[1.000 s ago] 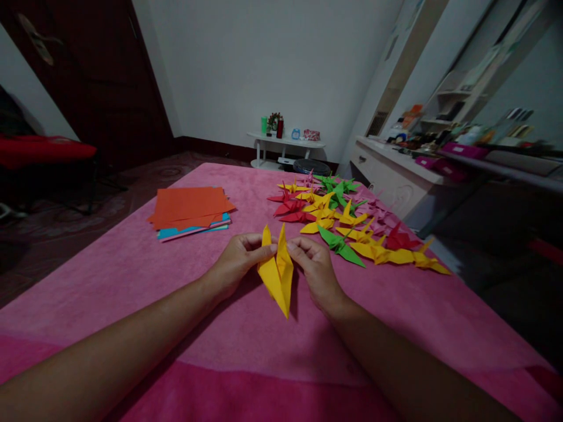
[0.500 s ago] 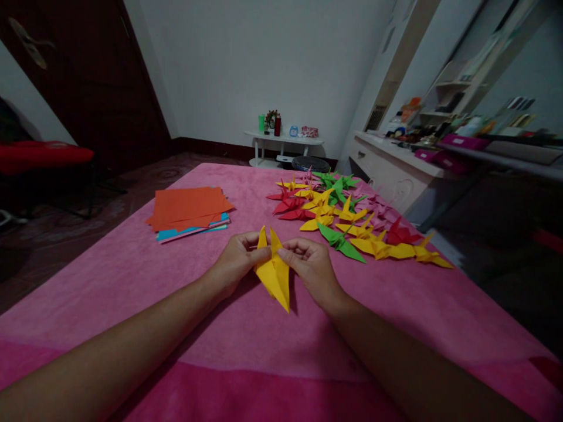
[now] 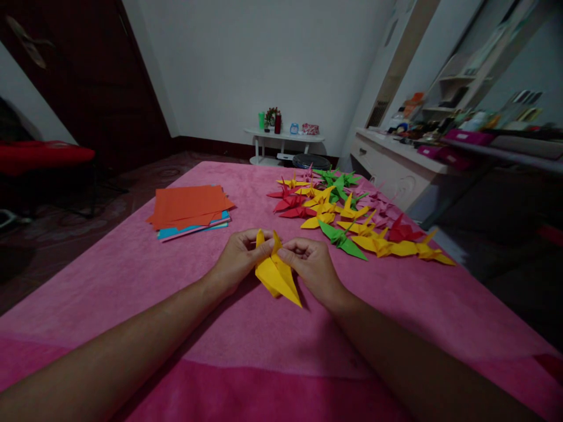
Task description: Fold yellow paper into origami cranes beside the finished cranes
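Between both hands is a folded yellow origami paper point(image 3: 277, 277), held just above the pink cloth. Two narrow points stick up at its far end, and a wide pointed flap hangs toward me, tilted to the right. My left hand point(image 3: 240, 258) is closed on its left side, thumb on top near the middle. My right hand point(image 3: 310, 264) pinches the right side with thumb and fingers near the base of the right point. The fingertips under the paper are hidden.
A stack of orange and blue paper sheets point(image 3: 191, 208) lies left on the pink-covered table point(image 3: 132, 281). Several finished paper cranes, including a green crane point(image 3: 341, 239) and a red crane point(image 3: 288, 202), spread over the right side. Beyond stands a low white table point(image 3: 285, 137).
The near flap of the yellow paper has swung to the right and spread apart from the layer beneath. Both hands keep their hold in nearly the same place.
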Tool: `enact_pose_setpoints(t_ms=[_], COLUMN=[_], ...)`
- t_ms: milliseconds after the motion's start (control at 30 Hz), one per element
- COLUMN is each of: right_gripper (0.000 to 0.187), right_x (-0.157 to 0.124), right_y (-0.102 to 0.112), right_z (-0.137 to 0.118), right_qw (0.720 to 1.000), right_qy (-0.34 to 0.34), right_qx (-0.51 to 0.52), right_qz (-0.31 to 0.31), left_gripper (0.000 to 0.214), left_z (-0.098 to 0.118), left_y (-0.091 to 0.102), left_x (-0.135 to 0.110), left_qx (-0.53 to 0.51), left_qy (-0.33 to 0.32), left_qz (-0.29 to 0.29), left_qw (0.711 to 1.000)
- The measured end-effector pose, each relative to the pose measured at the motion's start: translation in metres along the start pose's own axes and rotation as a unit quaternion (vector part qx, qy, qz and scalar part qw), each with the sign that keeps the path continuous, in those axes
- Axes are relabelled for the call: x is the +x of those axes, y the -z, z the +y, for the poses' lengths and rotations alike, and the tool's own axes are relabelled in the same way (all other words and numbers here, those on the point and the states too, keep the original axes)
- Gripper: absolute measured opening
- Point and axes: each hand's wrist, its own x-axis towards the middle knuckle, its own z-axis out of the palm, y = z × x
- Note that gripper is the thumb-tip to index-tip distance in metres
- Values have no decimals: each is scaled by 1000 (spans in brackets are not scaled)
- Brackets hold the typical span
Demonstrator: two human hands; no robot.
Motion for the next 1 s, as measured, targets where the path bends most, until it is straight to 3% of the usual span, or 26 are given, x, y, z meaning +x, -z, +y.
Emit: enact_pose_setpoints(t_ms=[300,467,767,1000], right_gripper=[15,21,20,19], right_x=[-2,-4,-7,-7], right_y=[-2,-4,-4,-4], right_z=[0,0,0,-1], right_qw=[1000,999,997,997], right_qy=[-5,25,50,52], right_qx=[-1,-25,-57,-52], right_qz=[-20,5,4,20], left_gripper=[21,16,20,22], left_z=[5,4,6,5], left_y=[-2,-7,-12,-13], left_x=[-1,-3,-6,-6], left_qx=[64,89,62,62], left_qy=[-86,-108,-52,-50], left_qz=[21,50,68,81], left_qw=[994,989,994,993])
